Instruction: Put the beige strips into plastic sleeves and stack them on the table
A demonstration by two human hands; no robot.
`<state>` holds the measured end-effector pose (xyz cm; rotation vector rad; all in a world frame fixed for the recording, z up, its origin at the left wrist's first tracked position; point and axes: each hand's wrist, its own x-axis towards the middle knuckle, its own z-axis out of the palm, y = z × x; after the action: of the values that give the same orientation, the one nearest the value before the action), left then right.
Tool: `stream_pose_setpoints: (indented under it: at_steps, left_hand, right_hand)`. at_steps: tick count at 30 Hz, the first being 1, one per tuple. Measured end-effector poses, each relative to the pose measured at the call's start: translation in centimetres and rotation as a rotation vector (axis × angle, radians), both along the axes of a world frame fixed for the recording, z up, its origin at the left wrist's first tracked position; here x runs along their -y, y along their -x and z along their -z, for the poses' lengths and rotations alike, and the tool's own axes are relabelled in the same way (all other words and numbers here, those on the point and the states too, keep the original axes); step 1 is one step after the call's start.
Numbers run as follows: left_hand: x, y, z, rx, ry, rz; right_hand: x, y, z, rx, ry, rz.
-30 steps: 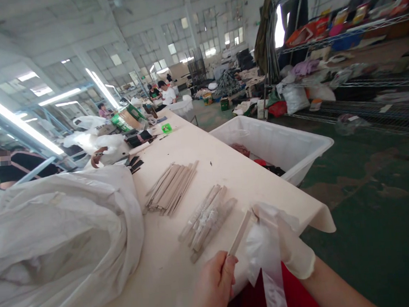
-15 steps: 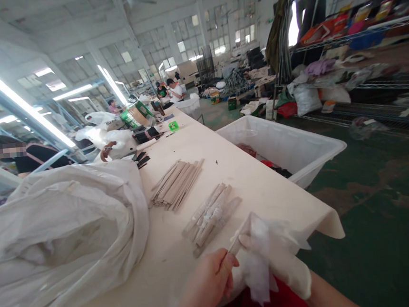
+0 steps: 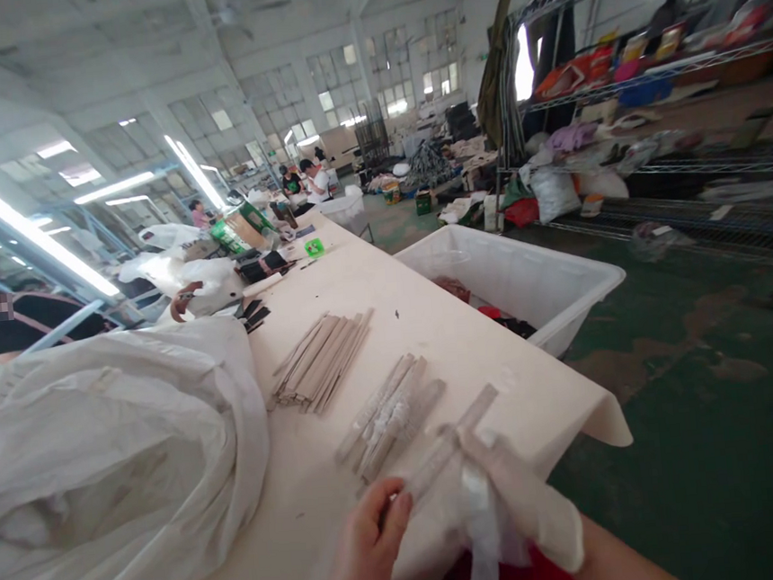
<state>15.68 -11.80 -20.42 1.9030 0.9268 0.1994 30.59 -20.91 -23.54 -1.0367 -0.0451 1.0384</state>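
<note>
My bare left hand (image 3: 372, 544) is closed, with thumb and fingers pinching the near end of a flat strip in clear plastic (image 3: 429, 472). The strip slants away over the table, its far end past my other hand. My right hand (image 3: 526, 494), in a white glove, grips the strip around its middle. Limp translucent plastic pieces (image 3: 485, 534) hang below that hand. Just beyond lie several plastic-wrapped strips (image 3: 390, 416) side by side. Farther back is a pile of bare greyish-beige strips (image 3: 325, 358).
A large white sack (image 3: 119, 476) covers the left side of the pale table (image 3: 331, 277). Beside the right edge stands a white plastic tub (image 3: 526, 269) with dark and red items inside. Bags and a green box (image 3: 313, 248) sit farther back. Wire shelves (image 3: 652, 158) rise at right; people sit beyond.
My hands have moved farther apart along the strip, and more of it shows, with its far end now beyond my right hand. The plastic flaring over the right glove now hangs down. The view shifted slightly.
</note>
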Motion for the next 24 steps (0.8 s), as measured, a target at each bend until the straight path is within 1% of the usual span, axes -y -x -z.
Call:
stream_pose_setpoints:
  at_steps: [2,3,5,7,9,12,15,17,19,22,24]
  left_hand:
    - [0.1,0.1,0.4,-0.026,-0.03,0.004]
    - [0.2,-0.1,0.7,-0.03,-0.049,-0.003]
    - [0.5,-0.6,1.2,-0.022,-0.097,-0.015]
    - [0.6,-1.0,1.5,-0.013,-0.132,-0.01]
    - [0.5,-1.0,1.6,-0.016,-0.142,-0.003]
    - [0.5,-0.9,1.6,-0.031,-0.163,0.002]
    - [0.1,-1.5,1.7,-0.045,-0.224,0.005]
    - [-0.8,-2.4,1.8,-0.067,-0.308,-0.013]
    - [-2.6,-3.3,1.9,-0.115,-0.41,-0.053]
    - [-5.3,-4.2,1.7,-0.182,-0.517,-0.125]
    - [-6.1,-4.5,1.0,-0.174,-0.59,-0.149]
  right_hand:
    - [-0.1,-0.6,-0.2,-0.092,0.0,0.153]
    - [-0.3,-0.5,-0.2,-0.11,-0.005,0.192]
    - [-0.5,0.4,-0.2,-0.191,-0.035,0.037]
    - [-0.6,1.4,-0.2,-0.232,-0.052,-0.067]
    - [-0.4,1.5,-0.3,-0.246,-0.068,-0.085]
    - [-0.3,0.5,-0.6,-0.28,-0.104,-0.101]
    - [-0.7,0.1,-0.6,-0.301,-0.095,-0.12]
    - [-1.0,-0.1,-0.4,-0.278,-0.076,-0.054]
    - [-1.1,-0.6,-0.1,-0.264,-0.113,0.002]
    - [-0.8,-2.1,0.1,-0.223,-0.225,-0.041]
    - [-0.5,-2.9,0.0,-0.162,-0.229,-0.079]
